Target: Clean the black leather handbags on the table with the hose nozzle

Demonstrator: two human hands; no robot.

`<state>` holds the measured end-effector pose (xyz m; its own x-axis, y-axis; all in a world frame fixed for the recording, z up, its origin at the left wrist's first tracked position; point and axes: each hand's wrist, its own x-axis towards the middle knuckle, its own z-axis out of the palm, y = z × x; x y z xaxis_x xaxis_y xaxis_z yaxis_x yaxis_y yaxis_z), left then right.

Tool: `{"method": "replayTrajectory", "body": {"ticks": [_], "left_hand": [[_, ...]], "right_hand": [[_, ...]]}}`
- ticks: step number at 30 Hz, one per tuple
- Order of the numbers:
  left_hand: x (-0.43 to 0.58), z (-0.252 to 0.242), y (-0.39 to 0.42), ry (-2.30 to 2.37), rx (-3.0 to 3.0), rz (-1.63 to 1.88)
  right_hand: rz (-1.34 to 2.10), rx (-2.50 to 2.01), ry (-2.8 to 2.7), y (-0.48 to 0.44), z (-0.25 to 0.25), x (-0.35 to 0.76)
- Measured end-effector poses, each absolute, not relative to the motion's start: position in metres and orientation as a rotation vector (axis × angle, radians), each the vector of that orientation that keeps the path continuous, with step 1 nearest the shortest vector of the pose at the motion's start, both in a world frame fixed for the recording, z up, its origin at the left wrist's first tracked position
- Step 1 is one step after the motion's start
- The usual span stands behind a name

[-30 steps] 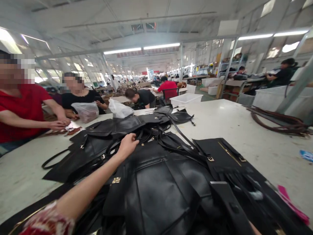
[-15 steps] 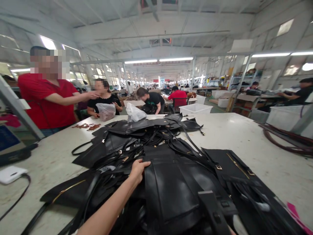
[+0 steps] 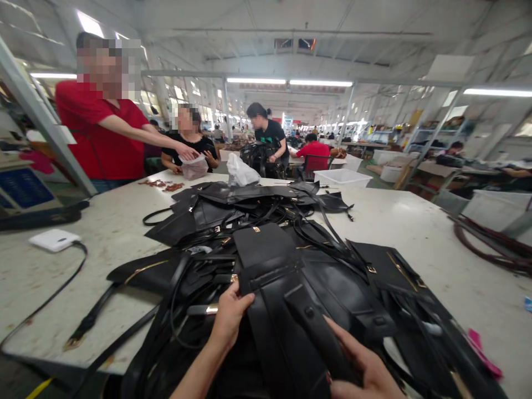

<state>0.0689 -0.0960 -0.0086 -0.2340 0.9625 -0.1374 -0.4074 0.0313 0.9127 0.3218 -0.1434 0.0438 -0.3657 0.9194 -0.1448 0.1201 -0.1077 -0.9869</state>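
A black leather bag (image 3: 270, 299) lies before me on top of a heap of similar bags. My left hand (image 3: 233, 313) is closed on its left edge, thumb on top, near gold-coloured hardware. From the lower right, my right hand (image 3: 361, 366) grips the bag's wide black strap (image 3: 310, 321), which has a dark round snap near its tip. Part of that hand's grip is hidden behind the strap. More black bag pieces (image 3: 241, 194) with gold buckles, zips and long straps are piled beyond.
On the white table (image 3: 399, 216) are a white device (image 3: 54, 240) with a cable, a clear plastic bag (image 3: 241, 170) and small brown pieces (image 3: 162, 184). Brown cords (image 3: 490, 244) lie at the right edge. Co-workers stand or sit across the table, one in red reaching into a bag.
My right hand has come into view, holding the strap. The bag has shifted and its top flap lies raised away from me. The co-worker in black has straightened up.
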Motion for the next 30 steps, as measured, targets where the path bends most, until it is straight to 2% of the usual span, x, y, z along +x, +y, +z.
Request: {"method": "replayTrajectory", "body": {"ticks": [4,9,14,20,24,30], "left_hand": [[0.067,-0.010,-0.093,1.073,0.682,1.457],[0.066,-0.015,-0.093,1.078,0.703,1.457],[0.067,-0.019,-0.090,1.183,0.691,1.428],[0.056,-0.026,-0.086,1.202,0.705,1.387],[0.051,-0.026,-0.082,1.183,0.660,1.316],[0.060,-0.019,-0.095,1.213,0.625,1.392]], "right_hand": [[1.889,-1.042,-1.434,-0.116,0.044,0.298],[1.989,-0.959,-1.508,-0.084,0.046,0.277],[1.988,-0.887,-1.577,-0.057,0.051,0.250],[1.868,-0.858,-1.384,-0.052,0.048,0.256],[1.969,-0.935,-1.432,-0.055,0.046,0.276],[2.053,-0.996,-1.682,-0.056,0.063,0.265]]}}
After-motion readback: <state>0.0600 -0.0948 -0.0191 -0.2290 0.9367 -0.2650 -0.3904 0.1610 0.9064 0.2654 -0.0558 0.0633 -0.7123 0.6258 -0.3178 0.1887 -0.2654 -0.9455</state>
